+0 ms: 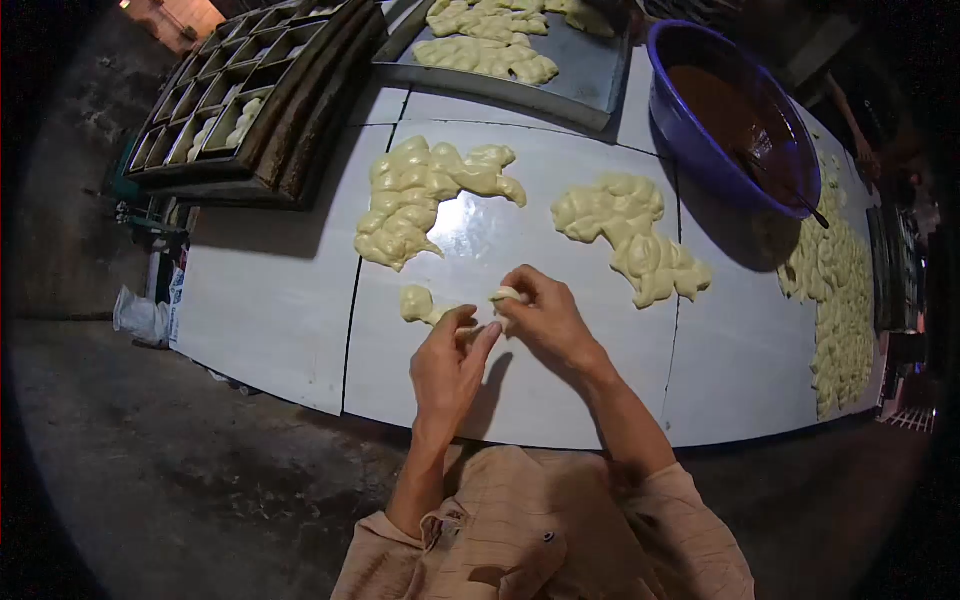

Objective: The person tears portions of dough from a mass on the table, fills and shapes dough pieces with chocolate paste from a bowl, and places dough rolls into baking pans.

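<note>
A small piece of pale yellow dough (pixel 507 295) is pinched between the thumb and fingers of my right hand (pixel 548 318), just above the white tabletop. My left hand (pixel 445 370) is close beside it, thumb and forefinger apart, its fingertips next to a small lump of dough (pixel 416 303) on the table. Part of that lump is hidden behind the left fingers, so I cannot tell if they touch it. Farther forward lie two larger clusters of dough pieces, one on the left (pixel 405 195) and one on the right (pixel 630 235).
At the back left, divided metal moulds (pixel 225 95) are stacked, some compartments holding dough. A metal tray (pixel 590 95) with more dough is at the back. A purple basin (pixel 700 130) of brown filling with a utensil stands right, beside a broad spread of dough pieces (pixel 840 320).
</note>
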Tool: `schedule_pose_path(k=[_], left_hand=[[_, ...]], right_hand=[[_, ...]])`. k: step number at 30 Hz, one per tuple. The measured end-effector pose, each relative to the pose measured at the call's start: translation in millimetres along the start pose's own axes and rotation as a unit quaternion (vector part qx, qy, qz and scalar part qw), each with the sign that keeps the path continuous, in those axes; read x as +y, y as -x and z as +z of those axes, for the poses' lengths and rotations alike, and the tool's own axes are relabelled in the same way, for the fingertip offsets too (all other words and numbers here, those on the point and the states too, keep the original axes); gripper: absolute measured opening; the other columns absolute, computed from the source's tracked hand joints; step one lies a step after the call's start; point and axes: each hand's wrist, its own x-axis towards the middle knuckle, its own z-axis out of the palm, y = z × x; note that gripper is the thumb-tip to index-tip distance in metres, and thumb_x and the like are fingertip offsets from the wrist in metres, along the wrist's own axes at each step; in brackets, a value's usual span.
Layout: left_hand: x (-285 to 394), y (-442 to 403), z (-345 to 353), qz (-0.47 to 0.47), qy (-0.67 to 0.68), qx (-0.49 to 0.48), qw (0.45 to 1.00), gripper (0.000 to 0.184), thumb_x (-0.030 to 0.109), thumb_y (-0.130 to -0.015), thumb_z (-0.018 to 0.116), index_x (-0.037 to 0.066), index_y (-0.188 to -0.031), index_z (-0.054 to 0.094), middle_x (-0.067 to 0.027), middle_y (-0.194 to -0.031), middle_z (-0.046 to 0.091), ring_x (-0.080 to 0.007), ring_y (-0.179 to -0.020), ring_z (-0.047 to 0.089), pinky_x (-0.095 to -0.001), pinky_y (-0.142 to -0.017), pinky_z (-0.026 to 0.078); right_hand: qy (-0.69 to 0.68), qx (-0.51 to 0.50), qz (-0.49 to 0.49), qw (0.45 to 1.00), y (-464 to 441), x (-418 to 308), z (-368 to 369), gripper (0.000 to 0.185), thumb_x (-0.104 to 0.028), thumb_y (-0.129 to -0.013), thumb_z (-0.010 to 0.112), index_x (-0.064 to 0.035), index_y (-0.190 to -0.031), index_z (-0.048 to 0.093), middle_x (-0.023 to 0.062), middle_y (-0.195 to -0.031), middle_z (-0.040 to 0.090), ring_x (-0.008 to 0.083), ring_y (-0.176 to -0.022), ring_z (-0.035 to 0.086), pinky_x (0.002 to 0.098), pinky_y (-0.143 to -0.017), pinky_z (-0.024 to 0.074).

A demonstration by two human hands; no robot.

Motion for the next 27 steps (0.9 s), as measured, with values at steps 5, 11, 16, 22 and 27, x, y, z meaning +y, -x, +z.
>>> schedule_pose_path(k=[5,11,16,22,27], left_hand=[[0,-29,33,-0.032,0.256,-0.171,0.951,0.027,0.021,-0.093,0.067,0.0,-0.11,0.067,-0.005,-0.087,0.07,-0.01,-0.077,0.064,-0.0246,-0.065,0.05],[43,-35,78,0.091,0.215,-0.076,0.969,0.033,0.022,-0.097,0.062,-0.001,-0.121,0.061,-0.0108,-0.108,0.067,-0.0173,-0.097,0.063,-0.0311,-0.083,0.051],[84,-35,130,0.312,0.264,-0.092,0.908,0.059,0.029,-0.094,0.067,-0.003,-0.14,0.047,-0.0173,-0.124,0.064,-0.0248,-0.111,0.064,-0.0322,-0.093,0.05],[105,-39,181,0.295,0.328,-0.155,0.884,0.113,0.034,-0.075,0.086,0.0,-0.154,0.014,-0.0192,-0.126,0.062,-0.0231,-0.108,0.064,-0.0332,-0.092,0.052],[89,-41,159,0.131,0.279,-0.206,0.929,0.058,0.004,-0.091,0.066,0.002,-0.144,0.041,-0.0205,-0.127,0.06,-0.0235,-0.103,0.067,-0.0319,-0.085,0.055]], right_hand=[[-0.16,0.008,-0.032,0.987,27,6,-38,0.03,-0.015,-0.09,0.07,-0.0011,-0.113,0.059,0.005,-0.101,0.06,0.0111,-0.09,0.059,0.0248,-0.078,0.0489],[-0.17,0.179,-0.108,0.963,49,15,-66,0.023,-0.005,-0.086,0.072,-0.0034,-0.105,0.06,0.0019,-0.101,0.061,0.0116,-0.091,0.059,0.0247,-0.081,0.0486],[-0.406,0.163,-0.184,0.88,71,-12,-78,0.031,-0.006,-0.084,0.073,-0.0043,-0.111,0.059,0.0037,-0.103,0.064,0.0128,-0.092,0.063,0.0265,-0.083,0.0542],[-0.5,0.103,-0.12,0.851,90,-50,-142,0.028,-0.008,-0.092,0.064,-0.0054,-0.118,0.056,0.0021,-0.102,0.063,0.01,-0.087,0.062,0.0219,-0.071,0.0519],[-0.196,0.29,-0.289,0.891,53,-66,-276,0.016,-0.015,-0.095,0.062,-0.0058,-0.107,0.057,0.0039,-0.093,0.063,0.008,-0.087,0.061,0.0239,-0.068,0.0503]])
